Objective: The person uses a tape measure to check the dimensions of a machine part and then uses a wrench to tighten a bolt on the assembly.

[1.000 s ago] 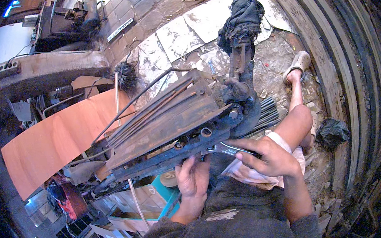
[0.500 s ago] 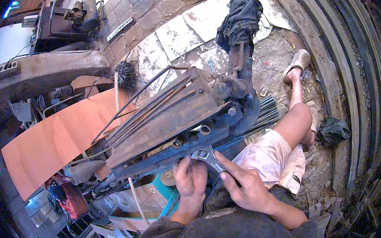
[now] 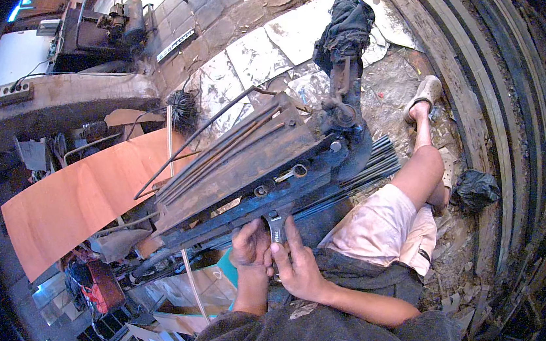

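Head view: your right hand [image 3: 299, 272] is wrapped around a shiny silver metal wrench [image 3: 276, 232]. Its pointing finger stretches up along the handle, and the thumb presses on it from the front. The wrench stands with its wide head up, at the low edge of a long, dark blue-black metal beam [image 3: 310, 190]. You can't tell from here if the head bites on a nut or just sits there.

Your left hand [image 3: 252, 246] is just beside the wrench, under the same beam. Its fingers are bent and its palm is partly turned up. It is too hard to see if those fingers pinch something small, so you can't tell if that hand is full.

The beam slants across the middle and has round holes in its side. Above it, thin, rusty brown and black metal rods [image 3: 216, 148] lie side by side. At the far end, a rumpled black cloth [image 3: 345, 33] is wound around a dark post. More thin, dark metal bars [image 3: 382, 160] sit in a bunch near your knee. To the left there is a big, bent, orange-brown board [image 3: 93, 196]. On the floor, past your leg, is a crumpled black plastic bag [image 3: 478, 190].
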Tool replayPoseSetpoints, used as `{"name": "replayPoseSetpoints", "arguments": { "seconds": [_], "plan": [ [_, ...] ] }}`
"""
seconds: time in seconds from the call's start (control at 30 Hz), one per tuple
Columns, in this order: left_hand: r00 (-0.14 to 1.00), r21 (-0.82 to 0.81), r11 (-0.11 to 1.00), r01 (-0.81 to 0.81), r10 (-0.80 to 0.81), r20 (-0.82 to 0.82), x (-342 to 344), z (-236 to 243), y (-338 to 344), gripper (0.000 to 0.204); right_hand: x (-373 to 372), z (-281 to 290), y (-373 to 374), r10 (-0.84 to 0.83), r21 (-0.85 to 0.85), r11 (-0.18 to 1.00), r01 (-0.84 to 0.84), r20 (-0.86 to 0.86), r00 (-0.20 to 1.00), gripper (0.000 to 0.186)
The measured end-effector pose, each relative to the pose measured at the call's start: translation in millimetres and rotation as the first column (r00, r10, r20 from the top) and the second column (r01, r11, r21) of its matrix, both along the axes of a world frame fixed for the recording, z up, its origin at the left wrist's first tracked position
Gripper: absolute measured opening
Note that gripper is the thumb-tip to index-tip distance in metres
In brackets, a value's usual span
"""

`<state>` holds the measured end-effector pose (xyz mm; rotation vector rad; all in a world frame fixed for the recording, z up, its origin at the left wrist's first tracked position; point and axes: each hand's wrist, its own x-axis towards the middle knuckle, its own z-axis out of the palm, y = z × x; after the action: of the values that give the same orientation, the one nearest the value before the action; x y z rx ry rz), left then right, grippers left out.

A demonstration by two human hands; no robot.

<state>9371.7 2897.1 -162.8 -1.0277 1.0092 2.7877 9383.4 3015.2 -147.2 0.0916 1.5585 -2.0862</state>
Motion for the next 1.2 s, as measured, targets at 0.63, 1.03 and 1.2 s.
{"name": "replayPoseSetpoints", "arguments": {
  "seconds": [0.63,1.03,1.2],
  "plan": [
    [0.948,-0.129,0.945,0.300,-0.311,-0.069,-7,-18,-42,0.037,12,-23,21,0.252,-0.144,0.961,-0.237,0.099,0.962,0.032],
    [0.926,0.615,0.767,-0.183,0.345,-0.154,-35,-20,56,0.022,31,-8,109,-0.041,0.035,0.999,0.033,0.241,0.970,0.025],
    [0.874,0.798,0.464,-0.384,0.461,0.152,-53,-19,76,0.013,37,-4,112,-0.160,0.138,0.981,0.135,0.194,0.968,0.021]
  ]
}}
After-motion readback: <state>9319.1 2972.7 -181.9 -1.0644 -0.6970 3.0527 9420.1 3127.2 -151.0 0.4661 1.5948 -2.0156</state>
